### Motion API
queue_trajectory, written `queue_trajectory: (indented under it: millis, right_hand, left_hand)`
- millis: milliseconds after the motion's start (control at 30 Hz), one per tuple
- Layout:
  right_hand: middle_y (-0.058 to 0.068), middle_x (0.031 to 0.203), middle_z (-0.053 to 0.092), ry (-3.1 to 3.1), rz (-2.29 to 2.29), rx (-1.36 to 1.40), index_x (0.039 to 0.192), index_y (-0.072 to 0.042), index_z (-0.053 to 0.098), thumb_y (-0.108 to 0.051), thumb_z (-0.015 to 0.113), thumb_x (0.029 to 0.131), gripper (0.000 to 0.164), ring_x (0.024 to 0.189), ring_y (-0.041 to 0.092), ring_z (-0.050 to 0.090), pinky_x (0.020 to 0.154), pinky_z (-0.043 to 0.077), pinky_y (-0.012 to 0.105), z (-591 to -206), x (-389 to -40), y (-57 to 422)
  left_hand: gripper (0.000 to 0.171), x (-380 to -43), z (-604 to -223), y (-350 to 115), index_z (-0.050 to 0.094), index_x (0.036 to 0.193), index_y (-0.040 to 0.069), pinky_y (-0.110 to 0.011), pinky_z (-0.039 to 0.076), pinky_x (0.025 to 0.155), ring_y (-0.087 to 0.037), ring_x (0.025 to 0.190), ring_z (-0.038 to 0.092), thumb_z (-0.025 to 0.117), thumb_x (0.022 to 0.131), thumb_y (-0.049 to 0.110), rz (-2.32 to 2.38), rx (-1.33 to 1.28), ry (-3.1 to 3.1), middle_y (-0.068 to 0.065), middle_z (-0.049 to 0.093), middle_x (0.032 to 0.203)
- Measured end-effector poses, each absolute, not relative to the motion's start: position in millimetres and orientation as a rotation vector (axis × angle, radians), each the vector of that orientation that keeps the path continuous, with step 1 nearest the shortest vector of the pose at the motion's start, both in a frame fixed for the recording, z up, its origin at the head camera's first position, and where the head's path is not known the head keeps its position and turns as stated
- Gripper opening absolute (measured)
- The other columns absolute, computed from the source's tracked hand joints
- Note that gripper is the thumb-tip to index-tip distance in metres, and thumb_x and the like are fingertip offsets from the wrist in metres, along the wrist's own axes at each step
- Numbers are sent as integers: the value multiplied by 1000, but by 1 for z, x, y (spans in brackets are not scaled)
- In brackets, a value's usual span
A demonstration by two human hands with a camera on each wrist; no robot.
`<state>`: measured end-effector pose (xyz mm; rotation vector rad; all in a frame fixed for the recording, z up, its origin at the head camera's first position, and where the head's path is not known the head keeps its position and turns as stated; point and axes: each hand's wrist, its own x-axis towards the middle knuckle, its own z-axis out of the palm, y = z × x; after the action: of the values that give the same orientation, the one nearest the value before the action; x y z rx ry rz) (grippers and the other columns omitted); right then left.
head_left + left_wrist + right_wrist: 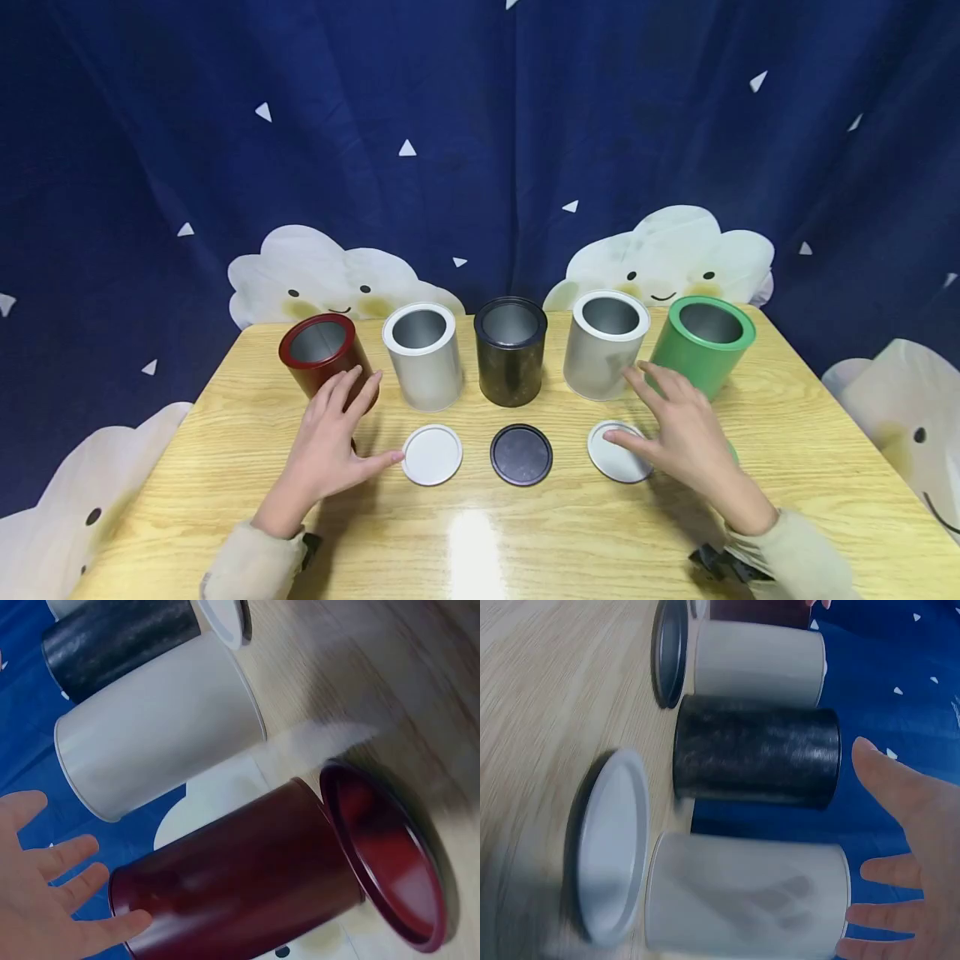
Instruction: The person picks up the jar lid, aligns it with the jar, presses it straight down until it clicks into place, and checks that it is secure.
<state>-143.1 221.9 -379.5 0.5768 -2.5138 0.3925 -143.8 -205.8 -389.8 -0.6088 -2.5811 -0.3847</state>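
My left hand (326, 446) is spread in the air before the dark red can (309, 377), holding nothing. Hidden behind it in the head view, the dark red lid (390, 859) shows in the left wrist view. Its thumb overlaps the edge of a white lid (432, 455). My right hand (686, 433) hovers with fingers apart in front of the green can (701, 362) and the right white can (600, 358). Nothing is in it. That thumb overlaps the second white lid (618, 458). Only a sliver of the green lid (734, 452) peeks out beside the wrist.
Between the hands stand the left white can (427, 371) and a black can (510, 367), lidless like the others. In front of the latter lies a black lid (521, 455). A blue curtain (480, 167) hangs behind the wooden table (420, 550).
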Motion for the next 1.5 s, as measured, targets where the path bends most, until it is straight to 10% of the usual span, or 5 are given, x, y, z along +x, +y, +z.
queue_trajectory:
  millis: [1500]
  right_hand:
    - [4,108,55,-2579,723,1005,120,-9,60,-46,75,68,65,96,21,50,77,44,37,-395,-169,82]
  left_hand:
    - [80,-119,-399,-286,52,122,7,-52,34,80,-34,111,35,87,54,30,-726,-577,-2618,-16,45,119]
